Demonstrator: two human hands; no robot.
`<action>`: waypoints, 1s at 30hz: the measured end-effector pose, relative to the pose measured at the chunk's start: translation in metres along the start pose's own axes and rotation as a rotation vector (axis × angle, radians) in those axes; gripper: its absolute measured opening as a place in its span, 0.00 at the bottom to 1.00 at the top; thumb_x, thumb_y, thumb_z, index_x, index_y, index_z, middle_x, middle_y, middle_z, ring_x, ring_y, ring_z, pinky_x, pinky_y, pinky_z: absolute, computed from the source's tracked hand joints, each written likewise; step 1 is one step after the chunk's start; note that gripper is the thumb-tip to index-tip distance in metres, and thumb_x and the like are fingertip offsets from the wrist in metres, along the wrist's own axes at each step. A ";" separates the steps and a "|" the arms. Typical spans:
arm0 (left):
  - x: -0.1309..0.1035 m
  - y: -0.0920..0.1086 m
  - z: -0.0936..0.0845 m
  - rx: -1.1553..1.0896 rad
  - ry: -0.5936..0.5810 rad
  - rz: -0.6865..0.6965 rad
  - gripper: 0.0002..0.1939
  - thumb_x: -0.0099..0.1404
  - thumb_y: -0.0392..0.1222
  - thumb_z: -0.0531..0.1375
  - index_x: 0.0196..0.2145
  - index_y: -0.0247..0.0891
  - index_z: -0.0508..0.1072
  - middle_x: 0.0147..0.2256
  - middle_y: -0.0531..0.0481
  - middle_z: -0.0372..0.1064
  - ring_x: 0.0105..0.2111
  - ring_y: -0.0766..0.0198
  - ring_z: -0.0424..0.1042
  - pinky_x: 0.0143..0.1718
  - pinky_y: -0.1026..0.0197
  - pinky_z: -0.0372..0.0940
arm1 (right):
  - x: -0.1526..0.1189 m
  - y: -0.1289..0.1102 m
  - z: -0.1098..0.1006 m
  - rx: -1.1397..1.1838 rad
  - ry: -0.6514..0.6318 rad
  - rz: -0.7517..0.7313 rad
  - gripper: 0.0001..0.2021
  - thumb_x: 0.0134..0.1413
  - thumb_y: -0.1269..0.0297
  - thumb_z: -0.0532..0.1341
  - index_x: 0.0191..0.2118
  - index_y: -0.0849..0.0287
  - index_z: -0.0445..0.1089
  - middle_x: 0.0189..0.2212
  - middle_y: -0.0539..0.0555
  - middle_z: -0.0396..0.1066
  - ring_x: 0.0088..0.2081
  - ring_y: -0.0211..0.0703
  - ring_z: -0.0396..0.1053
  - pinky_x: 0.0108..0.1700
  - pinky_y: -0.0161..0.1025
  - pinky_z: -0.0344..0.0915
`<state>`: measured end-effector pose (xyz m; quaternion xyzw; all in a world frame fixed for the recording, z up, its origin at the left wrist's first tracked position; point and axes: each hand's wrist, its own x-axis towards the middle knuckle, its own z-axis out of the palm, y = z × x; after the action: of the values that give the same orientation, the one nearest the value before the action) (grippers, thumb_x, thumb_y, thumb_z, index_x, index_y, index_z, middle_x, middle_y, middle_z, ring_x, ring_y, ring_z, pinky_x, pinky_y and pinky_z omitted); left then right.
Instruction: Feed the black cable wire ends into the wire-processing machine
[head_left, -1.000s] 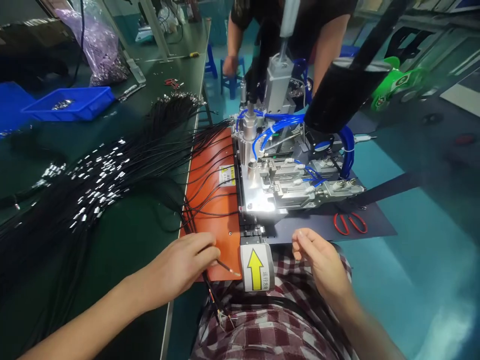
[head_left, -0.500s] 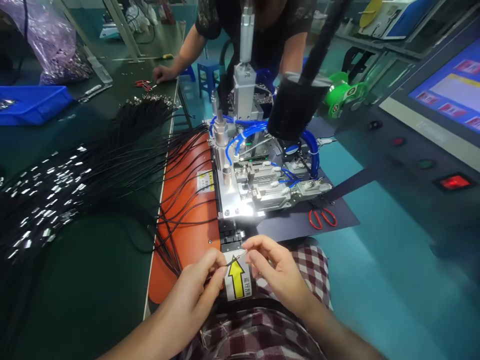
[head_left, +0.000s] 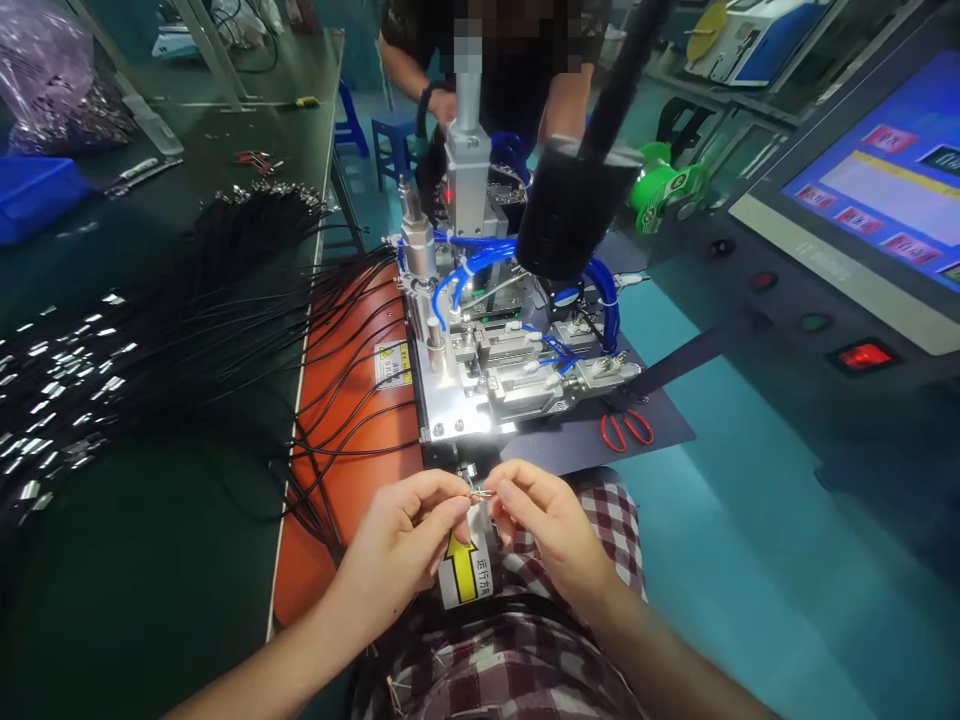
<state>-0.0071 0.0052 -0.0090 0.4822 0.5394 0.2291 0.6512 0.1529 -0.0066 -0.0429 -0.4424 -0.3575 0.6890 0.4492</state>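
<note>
Between my hands is the stripped end of a cable, with thin coloured wires (head_left: 481, 493) showing. My left hand (head_left: 409, 525) pinches the cable just behind these wires. From the other side, the thumb and forefinger of my right hand (head_left: 551, 520) are closed on the wire tips. Both hands are above a label with a yellow arrow (head_left: 465, 575), in front of the machine (head_left: 457, 415). Several black cables (head_left: 352, 410) run over the orange plate (head_left: 360, 460) into the machine's left side.
A large bundle of black cables (head_left: 172, 330) covers the left table. Red-handled scissors (head_left: 627, 430) lie right of the machine. A control panel with a screen (head_left: 885, 180) stands at the right. Behind the machine is another person (head_left: 420, 60), near a green spool (head_left: 664, 190).
My hands have come closer together, and the right fingers now pinch the wire tips. The other person's hand has left the table and is behind the machine. The view has shifted slightly.
</note>
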 end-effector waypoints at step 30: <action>-0.003 -0.008 -0.005 -0.107 -0.058 0.027 0.13 0.64 0.47 0.55 0.27 0.35 0.67 0.23 0.53 0.66 0.15 0.76 0.51 0.14 0.72 0.47 | 0.003 0.004 0.004 -0.096 -0.021 -0.120 0.07 0.51 0.61 0.63 0.28 0.58 0.66 0.20 0.46 0.61 0.21 0.34 0.58 0.25 0.33 0.59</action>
<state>-0.0141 0.0008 -0.0142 0.4602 0.5009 0.2523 0.6882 0.1471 -0.0054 -0.0462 -0.4339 -0.4206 0.6476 0.4642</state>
